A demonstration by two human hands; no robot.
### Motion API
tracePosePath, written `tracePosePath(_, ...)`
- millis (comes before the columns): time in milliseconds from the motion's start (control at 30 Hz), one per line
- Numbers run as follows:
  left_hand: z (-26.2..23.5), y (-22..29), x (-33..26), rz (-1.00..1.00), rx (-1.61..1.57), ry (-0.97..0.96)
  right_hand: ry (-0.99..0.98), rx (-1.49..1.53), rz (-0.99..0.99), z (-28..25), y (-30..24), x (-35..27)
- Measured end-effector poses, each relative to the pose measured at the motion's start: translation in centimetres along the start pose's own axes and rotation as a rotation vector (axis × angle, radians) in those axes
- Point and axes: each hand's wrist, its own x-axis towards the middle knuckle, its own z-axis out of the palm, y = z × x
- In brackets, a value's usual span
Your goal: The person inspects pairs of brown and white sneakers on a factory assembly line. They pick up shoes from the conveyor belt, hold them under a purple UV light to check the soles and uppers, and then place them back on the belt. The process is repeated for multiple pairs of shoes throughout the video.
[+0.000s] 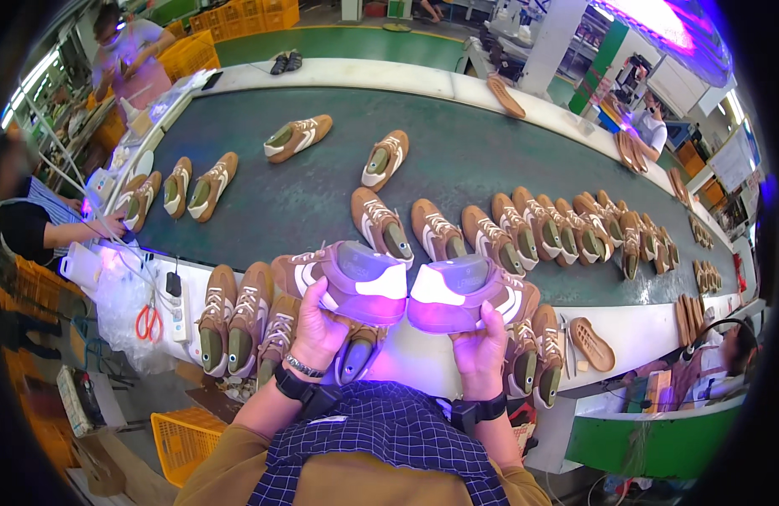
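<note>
Just above the near edge of the bench, I hold up a pair of brown sneakers with white heel patches, their heels facing each other under violet light. My left hand (319,333) grips the left sneaker (347,282), its thumb against the side. Around the right sneaker (470,295) my right hand (480,350) is closed in the same way. Below the left one, a sneaker (358,350) rests on the white bench edge. More finished-looking sneakers (229,312) stand left of my left hand, and another pair (537,350) stands beside my right wrist.
A green conveyor belt (280,202) carries several brown sneakers (566,228), clustered toward the right. Red scissors (148,322) and a power strip (178,316) lie on the left ledge. A loose sole (592,344) lies at right. An orange crate (185,438) stands below. Other people work around the belt.
</note>
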Motion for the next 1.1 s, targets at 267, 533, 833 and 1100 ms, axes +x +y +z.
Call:
tracePosePath(267,-0.2,-0.5,-0.1,-0.007,0.021,0.031,0.046,0.020,0.009,-1.0,1.1,0.3)
tracePosePath(533,-0.3,-0.6,-0.1,-0.031,0.011,0.036,0.075,0.001,0.013,-1.6,1.6,0.4)
tracePosePath(833,-0.6,-0.7,0.0,-0.040,0.005,0.048,0.089,0.000,0.022,-1.7,1.8,0.3)
tracePosePath(1100,-1.0,-0.9,0.1,-0.038,0.000,0.046,0.091,-0.001,0.032,-2.1,2.2,0.3)
